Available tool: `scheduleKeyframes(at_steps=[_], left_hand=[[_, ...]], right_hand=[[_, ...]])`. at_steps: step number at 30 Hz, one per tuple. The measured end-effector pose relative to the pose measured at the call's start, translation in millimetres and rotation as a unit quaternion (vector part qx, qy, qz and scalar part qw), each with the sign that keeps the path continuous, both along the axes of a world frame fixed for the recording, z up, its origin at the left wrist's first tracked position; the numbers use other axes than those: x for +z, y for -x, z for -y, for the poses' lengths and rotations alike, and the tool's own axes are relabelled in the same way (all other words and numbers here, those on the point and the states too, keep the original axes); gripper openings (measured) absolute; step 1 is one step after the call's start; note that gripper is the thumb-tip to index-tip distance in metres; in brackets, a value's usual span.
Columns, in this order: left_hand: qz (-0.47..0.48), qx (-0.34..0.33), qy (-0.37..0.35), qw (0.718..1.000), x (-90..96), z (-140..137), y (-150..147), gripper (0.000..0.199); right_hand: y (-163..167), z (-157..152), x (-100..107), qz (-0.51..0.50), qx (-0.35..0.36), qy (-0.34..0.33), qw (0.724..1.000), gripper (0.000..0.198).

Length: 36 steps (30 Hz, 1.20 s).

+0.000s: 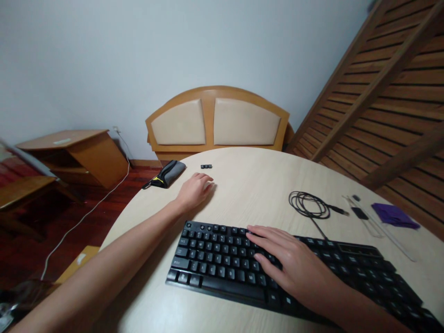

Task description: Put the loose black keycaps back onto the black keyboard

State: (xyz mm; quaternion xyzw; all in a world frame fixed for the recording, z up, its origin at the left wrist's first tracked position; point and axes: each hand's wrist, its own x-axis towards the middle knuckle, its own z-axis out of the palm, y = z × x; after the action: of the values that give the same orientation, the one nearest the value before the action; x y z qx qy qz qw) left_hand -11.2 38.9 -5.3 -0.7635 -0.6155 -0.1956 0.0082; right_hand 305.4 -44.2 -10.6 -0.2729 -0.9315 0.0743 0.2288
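My right hand point(291, 259) lies over the middle of a black keyboard point(229, 289), its fingers stretched out and resting on the keys. It holds nothing that I can see and covers part of the key rows. My left hand point(196, 190) is above the table beyond the keyboard's left end. Its fingers are loosely bent, the thumb a little apart from them, and nothing shows between them. Just past its fingertips, a short row of small black keycaps point(206, 166) sits on the table. In the keyboard's top row, near the left corner, a few spots look smaller than the keys around them.
A grey and black pouch point(169, 173) lies at the round table's point(249, 185) left edge. A coiled black cable point(308, 206) runs to the keyboard. At right are a purple cloth point(395, 216), a thin white stick point(385, 231) and a small wire tool point(360, 212).
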Motion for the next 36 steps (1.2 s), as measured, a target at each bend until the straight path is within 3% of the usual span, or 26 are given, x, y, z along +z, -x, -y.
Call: scheduleKeyframes(at_steps=[8,13,36], left_hand=[[-0.083,0.022,-0.002,0.996,-12.4,-69,20,0.048],[-0.105,0.039,0.018,0.994,-16.8,-88,20,0.054],[-0.089,0.018,0.006,0.996,-12.5,-68,20,0.041]], right_hand=[[1,2,3,-0.011,-0.002,0.014,1.0,0.037],[2,3,5,-0.018,-0.002,0.016,1.0,0.037],[1,2,1,-0.008,-0.005,0.016,1.0,0.037]])
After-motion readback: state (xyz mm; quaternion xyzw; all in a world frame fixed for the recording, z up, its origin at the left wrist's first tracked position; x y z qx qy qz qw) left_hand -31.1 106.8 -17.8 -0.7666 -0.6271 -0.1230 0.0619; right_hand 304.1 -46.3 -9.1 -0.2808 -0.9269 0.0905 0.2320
